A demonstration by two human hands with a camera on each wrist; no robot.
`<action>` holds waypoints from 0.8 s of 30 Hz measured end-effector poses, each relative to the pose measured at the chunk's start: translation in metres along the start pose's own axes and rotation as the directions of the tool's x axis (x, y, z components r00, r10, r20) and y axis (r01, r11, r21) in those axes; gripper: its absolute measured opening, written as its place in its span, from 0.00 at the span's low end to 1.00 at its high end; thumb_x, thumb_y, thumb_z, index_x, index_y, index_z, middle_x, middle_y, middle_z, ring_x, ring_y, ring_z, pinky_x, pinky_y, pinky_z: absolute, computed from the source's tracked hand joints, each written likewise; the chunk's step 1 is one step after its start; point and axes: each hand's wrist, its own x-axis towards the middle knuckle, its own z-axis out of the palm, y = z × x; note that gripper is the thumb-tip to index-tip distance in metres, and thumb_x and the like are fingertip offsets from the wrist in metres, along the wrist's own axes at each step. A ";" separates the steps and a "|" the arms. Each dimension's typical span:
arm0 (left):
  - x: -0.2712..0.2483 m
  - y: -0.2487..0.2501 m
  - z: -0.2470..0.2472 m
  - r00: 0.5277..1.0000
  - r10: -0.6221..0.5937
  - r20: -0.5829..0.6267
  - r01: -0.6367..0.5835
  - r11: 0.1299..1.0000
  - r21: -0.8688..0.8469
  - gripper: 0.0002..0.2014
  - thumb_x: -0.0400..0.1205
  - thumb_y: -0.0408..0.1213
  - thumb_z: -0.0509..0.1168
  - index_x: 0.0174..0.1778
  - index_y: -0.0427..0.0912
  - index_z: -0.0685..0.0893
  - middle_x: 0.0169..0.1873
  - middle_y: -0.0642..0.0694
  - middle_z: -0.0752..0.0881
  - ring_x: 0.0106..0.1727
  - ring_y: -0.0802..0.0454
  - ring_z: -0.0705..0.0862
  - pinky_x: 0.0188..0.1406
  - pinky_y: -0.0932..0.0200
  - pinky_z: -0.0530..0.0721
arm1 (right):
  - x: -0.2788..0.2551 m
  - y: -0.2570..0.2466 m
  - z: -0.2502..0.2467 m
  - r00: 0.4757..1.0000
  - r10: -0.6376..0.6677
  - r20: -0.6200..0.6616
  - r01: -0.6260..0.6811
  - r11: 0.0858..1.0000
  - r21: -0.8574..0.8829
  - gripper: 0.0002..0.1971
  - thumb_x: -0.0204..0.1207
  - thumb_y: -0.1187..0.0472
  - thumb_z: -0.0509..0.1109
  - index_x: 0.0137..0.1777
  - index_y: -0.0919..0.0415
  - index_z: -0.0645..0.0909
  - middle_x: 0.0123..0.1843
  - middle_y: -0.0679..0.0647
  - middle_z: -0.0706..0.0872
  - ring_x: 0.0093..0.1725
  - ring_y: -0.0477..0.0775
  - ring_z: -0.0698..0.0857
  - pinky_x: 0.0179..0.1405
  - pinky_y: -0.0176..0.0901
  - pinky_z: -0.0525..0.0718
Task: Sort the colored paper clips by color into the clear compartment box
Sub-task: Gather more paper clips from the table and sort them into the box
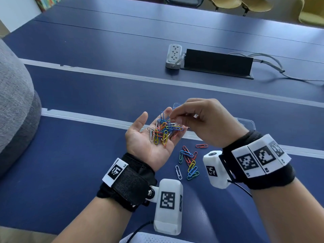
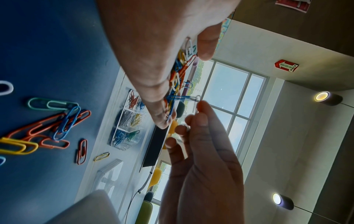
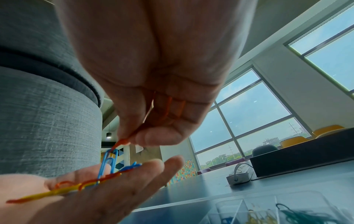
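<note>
My left hand [image 1: 150, 146] lies palm up over the blue table, carrying a heap of mixed paper clips [image 1: 164, 130] on its straight fingers. Above the heap my right hand [image 1: 172, 116] pinches a red clip [image 3: 123, 141] between thumb and forefinger. A blue clip [image 3: 108, 163] hangs hooked on it, and more red clips [image 3: 172, 107] sit tucked under its curled fingers. The clear compartment box [image 2: 127, 121] stands on the white stripe with sorted clips inside. In the head view only its corner [image 1: 176, 104] shows behind my hands.
Loose clips [image 1: 189, 162] lie on the table below my hands. The box's clear lid [image 1: 249, 122] lies to the right of it. Farther back are a power strip [image 1: 173, 56] and a black cable housing [image 1: 217, 63]. A grey cushion [image 1: 15, 102] borders the left.
</note>
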 end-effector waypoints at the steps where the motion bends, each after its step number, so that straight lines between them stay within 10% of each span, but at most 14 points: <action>1: 0.000 0.000 0.000 1.000 0.000 0.005 0.000 1.000 -0.003 0.31 0.76 0.49 0.57 0.70 0.31 0.76 0.60 0.33 0.86 0.53 0.37 0.87 0.61 0.38 0.80 | 0.000 0.000 0.001 1.000 0.004 0.009 -0.003 1.000 -0.009 0.06 0.72 0.66 0.72 0.46 0.56 0.89 0.35 0.37 0.79 0.34 0.32 0.79 0.38 0.20 0.71; 9: 0.001 0.000 -0.002 1.000 -0.006 0.029 0.006 1.000 -0.011 0.30 0.81 0.50 0.53 0.71 0.31 0.75 0.54 0.31 0.87 0.51 0.36 0.88 0.60 0.35 0.80 | -0.002 -0.004 0.002 0.996 0.065 -0.053 -0.057 0.988 0.144 0.10 0.75 0.68 0.67 0.45 0.52 0.85 0.41 0.48 0.88 0.36 0.46 0.84 0.38 0.34 0.81; 19: 0.004 -0.005 0.000 0.999 -0.006 0.047 0.004 0.999 0.046 0.15 0.74 0.38 0.58 0.46 0.32 0.84 0.42 0.34 0.89 0.40 0.39 0.90 0.59 0.43 0.82 | 0.005 -0.007 0.004 0.982 0.149 -0.112 -0.126 0.974 0.187 0.10 0.72 0.72 0.68 0.44 0.59 0.88 0.36 0.49 0.90 0.33 0.48 0.88 0.39 0.40 0.86; 24: 0.003 -0.008 0.000 0.997 -0.071 0.020 0.069 0.991 0.112 0.08 0.74 0.35 0.61 0.40 0.36 0.84 0.54 0.32 0.86 0.48 0.38 0.88 0.59 0.44 0.83 | 0.009 -0.010 0.006 0.971 0.172 -0.168 -0.143 0.975 0.171 0.09 0.73 0.68 0.70 0.43 0.54 0.88 0.31 0.39 0.85 0.29 0.45 0.85 0.39 0.43 0.87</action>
